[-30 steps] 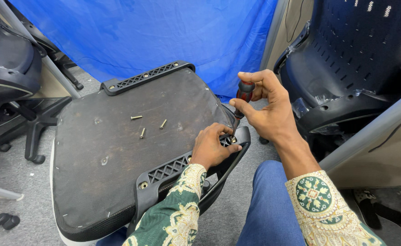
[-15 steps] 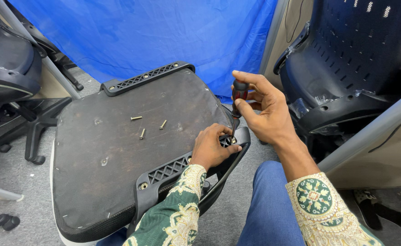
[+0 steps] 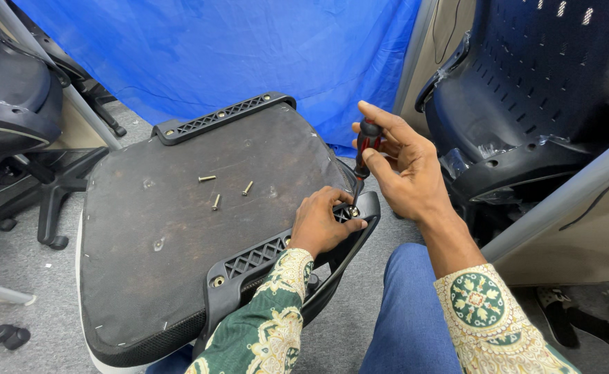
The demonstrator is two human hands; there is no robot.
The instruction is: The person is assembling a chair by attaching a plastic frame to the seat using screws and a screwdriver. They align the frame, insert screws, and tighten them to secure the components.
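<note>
Blue sheeting and dark office chairs ring the grey floor where an upturned seat base (image 3: 180, 228) rests, three loose screws (image 3: 216, 190) on it; the left hand (image 3: 322, 225) steadies a bracket screw (image 3: 353, 211) while the right hand (image 3: 405, 170), fingers closed on the screwdriver (image 3: 364, 149), should probably keep it square and pressed down.

Count: three loose screws (image 3: 216, 189) on the upturned seat base (image 3: 145, 235) — clustered near centre. One screwdriver (image 3: 365, 147) at 2 o'clock of them. Two black brackets (image 3: 223, 118) — 12 o'clock edge and 5 o'clock edge. Other chairs: one at 3 o'clock (image 3: 526, 90), probably one at 9 o'clock, cropped.
</note>
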